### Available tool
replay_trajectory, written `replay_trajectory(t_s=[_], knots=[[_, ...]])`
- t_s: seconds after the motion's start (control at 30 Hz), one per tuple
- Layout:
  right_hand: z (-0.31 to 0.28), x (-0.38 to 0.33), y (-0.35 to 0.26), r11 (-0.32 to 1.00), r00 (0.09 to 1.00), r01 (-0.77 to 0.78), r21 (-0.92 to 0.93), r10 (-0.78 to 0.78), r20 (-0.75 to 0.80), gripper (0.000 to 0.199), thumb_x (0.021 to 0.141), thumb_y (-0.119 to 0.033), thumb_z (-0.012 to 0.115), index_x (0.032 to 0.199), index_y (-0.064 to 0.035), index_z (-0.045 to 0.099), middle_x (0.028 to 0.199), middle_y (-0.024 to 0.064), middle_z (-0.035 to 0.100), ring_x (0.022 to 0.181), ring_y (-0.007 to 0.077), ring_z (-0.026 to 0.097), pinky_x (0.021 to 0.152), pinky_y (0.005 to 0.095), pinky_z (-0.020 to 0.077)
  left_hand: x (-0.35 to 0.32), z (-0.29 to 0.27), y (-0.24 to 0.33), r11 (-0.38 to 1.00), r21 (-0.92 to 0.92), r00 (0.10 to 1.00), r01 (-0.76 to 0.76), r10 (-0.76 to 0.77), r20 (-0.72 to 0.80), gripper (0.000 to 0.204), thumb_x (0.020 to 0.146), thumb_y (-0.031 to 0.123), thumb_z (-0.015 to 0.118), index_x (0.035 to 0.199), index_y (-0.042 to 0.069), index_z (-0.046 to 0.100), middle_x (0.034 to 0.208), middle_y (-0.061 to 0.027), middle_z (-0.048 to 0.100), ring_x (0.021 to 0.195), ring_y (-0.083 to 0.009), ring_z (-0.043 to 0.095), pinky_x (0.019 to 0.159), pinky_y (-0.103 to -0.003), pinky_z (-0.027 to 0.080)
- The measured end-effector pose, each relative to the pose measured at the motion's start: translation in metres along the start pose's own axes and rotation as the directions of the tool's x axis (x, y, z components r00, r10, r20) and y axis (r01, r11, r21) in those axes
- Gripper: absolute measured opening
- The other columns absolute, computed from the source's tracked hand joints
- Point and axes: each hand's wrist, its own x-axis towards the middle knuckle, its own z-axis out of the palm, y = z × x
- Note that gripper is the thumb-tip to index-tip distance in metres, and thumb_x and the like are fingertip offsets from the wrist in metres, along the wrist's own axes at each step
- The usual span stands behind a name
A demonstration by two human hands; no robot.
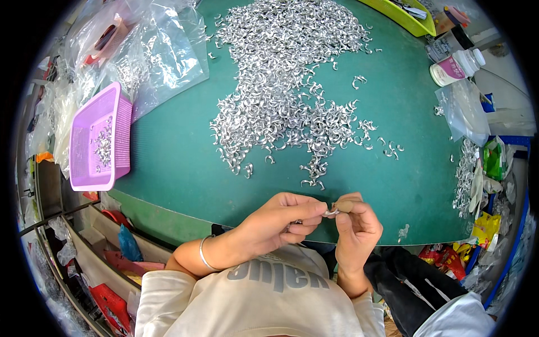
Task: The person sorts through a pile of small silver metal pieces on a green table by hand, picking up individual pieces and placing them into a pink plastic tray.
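Small silver curved piece [331, 213]: it sits between the two hands, above the table's near edge, at the tips of the left hand's fingers and just left of the right hand's palm. At far left, a purple basket [122, 149] stands tilted, with some similar silver pieces inside. Beside and behind it, clear plastic bags [174, 56] spread over the green table [174, 154]. Next comes the left hand [281, 222], a silver bracelet [204, 255] at its wrist; its thumb and forefinger pinch the piece, the other fingers curled. Beyond both hands, well apart from the held piece, a large heap of silver pieces [292, 84] stretches away. The right hand [357, 227] grips the piece from the other side between thumb and forefinger, which wears a tan covering [348, 207]. Farther right are a yellow-green tray [400, 14], a white bottle [457, 67] lying tilted, and a strip of more silver pieces [464, 180] along the table's right edge.
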Motion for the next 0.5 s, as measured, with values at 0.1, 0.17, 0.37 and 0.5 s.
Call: replay_trajectory(t_s=[0.1,0.17,0.37,0.5], knots=[[-0.004,0.004,0.004,0.99,0.997,0.066,-0.121,-0.063,0.033,0.01,0.073,0.008,0.059,0.082,0.0043,0.058,0.079,0.0079,0.059,0.076,0.0165,0.051,0.068,0.026,0.0411,0.0,0.001,0.002,0.991,-0.127,0.998,0.051,-0.055,-0.034,0.018,0.087,0.017,0.049,0.074,0.004,0.048,0.067,0.0008,0.039,0.05,-0.0043,0.03,0.04,-0.017,0.022],[-0.008,0.011,0.006,0.968,0.998,0.045,-0.247,-0.054,-0.031,0.01,0.074,0.007,0.059,0.083,0.0035,0.059,0.079,0.0079,0.06,0.074,0.0157,0.051,0.067,0.0253,0.0404,-0.002,-0.001,0.001,0.992,-0.125,1.0,0.012,-0.015,-0.025,0.015,0.084,0.014,0.046,0.074,0.004,0.048,0.07,-0.0027,0.043,0.052,-0.0066,0.035,0.04,-0.018,0.024],[0.0,0.026,0.008,0.496,0.961,0.277,-0.823,-0.157,0.229,0.018,0.066,-0.004,0.067,0.084,-0.0032,0.061,0.084,0.0069,0.055,0.079,0.0248,0.049,0.07,0.0331,0.0349,-0.004,-0.028,-0.006,0.977,-0.016,0.976,-0.215,0.215,0.036,0.013,0.077,0.009,0.042,0.075,0.0,0.05,0.07,-0.0089,0.049,0.055,-0.0111,0.044,0.041,-0.021,0.027],[-0.009,0.024,0.028,0.442,0.938,0.337,-0.831,-0.228,0.259,0.017,0.067,0.001,0.066,0.083,-0.0029,0.061,0.082,0.0068,0.056,0.075,0.0214,0.05,0.069,0.0304,0.036,-0.004,-0.032,-0.008,0.952,0.142,0.945,-0.272,0.292,-0.15,0.011,0.08,0.007,0.05,0.082,-0.002,0.056,0.065,-0.0027,0.048,0.054,-0.0072,0.041,0.041,-0.021,0.027]])
